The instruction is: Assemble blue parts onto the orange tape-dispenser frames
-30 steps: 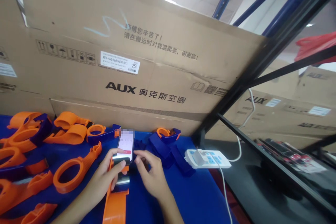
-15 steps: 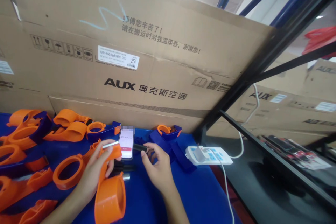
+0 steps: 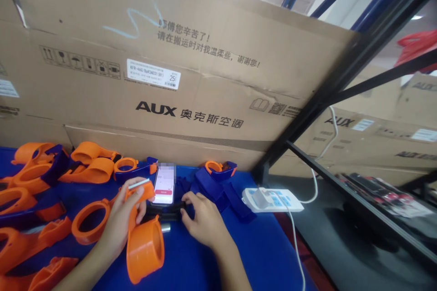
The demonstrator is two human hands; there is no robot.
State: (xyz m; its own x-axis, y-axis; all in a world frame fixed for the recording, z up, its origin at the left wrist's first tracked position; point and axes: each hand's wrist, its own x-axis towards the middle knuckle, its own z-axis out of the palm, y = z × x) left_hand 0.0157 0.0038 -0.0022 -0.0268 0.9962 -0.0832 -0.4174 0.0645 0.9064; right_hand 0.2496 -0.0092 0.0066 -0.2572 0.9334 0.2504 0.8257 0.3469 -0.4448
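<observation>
My left hand [image 3: 123, 218] grips an orange plastic tape-dispenser body [image 3: 145, 248] by its upper end, where a small toothed metal blade [image 3: 138, 184] shows; the round hood hangs below my fingers. My right hand [image 3: 201, 218] rests on the blue table with its fingertips on a small black part [image 3: 169, 213] lying beside a short metal roller [image 3: 165, 227]. A phone [image 3: 164, 185] with a lit screen leans just behind, between both hands.
Several orange and dark blue dispenser pieces [image 3: 51, 177] cover the left of the blue table [image 3: 259, 254]. Dark blue parts [image 3: 218, 188] lie right of the phone. A white power strip [image 3: 273, 200] with cable sits at the table's right edge. Cardboard boxes [image 3: 191, 82] wall the back; a black rack [image 3: 341, 72] stands right.
My left hand lifted the orange dispenser body off the table and turned it hood-down. My right hand dropped from holding a black piece near the phone to the table.
</observation>
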